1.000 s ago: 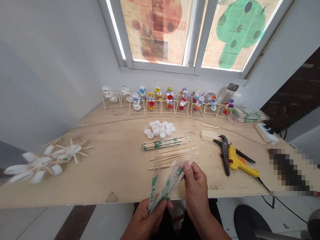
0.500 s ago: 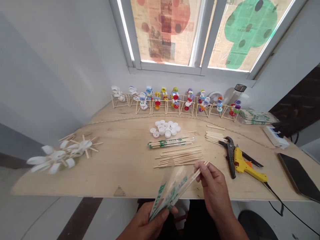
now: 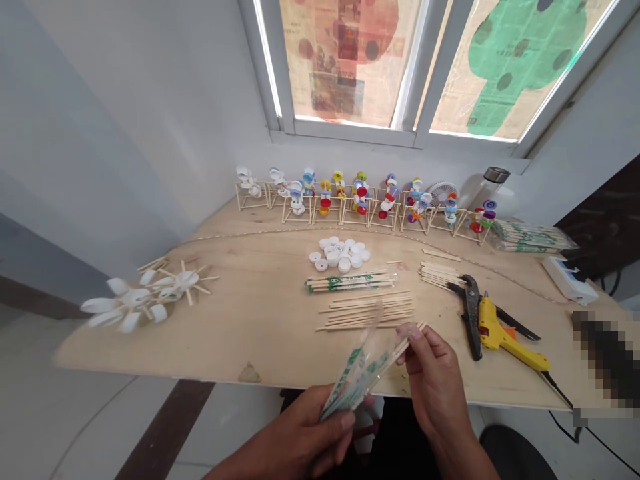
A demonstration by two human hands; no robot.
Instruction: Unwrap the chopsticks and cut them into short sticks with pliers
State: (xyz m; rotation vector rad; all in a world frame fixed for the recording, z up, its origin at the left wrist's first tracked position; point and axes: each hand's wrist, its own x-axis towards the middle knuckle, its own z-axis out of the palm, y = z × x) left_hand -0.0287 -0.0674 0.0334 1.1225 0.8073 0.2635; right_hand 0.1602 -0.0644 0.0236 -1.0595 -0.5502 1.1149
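My left hand [image 3: 325, 427] is closed around the lower part of clear plastic chopstick wrappers [image 3: 357, 380] printed in green. My right hand [image 3: 433, 373] pinches the ends of wooden chopsticks [image 3: 403, 348], which stick out of a wrapper's upper end; its lower part hides their other ends. Just beyond the hands lies a row of loose chopsticks [image 3: 370, 310] on the wooden table [image 3: 270, 300]. Behind that row are wrapped chopsticks [image 3: 350, 282] and a heap of white bottle caps [image 3: 340, 253].
At the right are pliers-like cutters [image 3: 471, 320], a yellow glue gun [image 3: 510, 333] with a cord, and a power strip [image 3: 570, 280]. Short sticks [image 3: 440, 273] lie near the cutters. White wheel shapes [image 3: 135, 300] sit at the left. Small stick frames with coloured caps [image 3: 360, 200] line the wall.
My right hand has moved right and drawn the chopstick ends out past the wrapper's top. My left hand keeps its hold on the wrappers. The camera view has shifted right.
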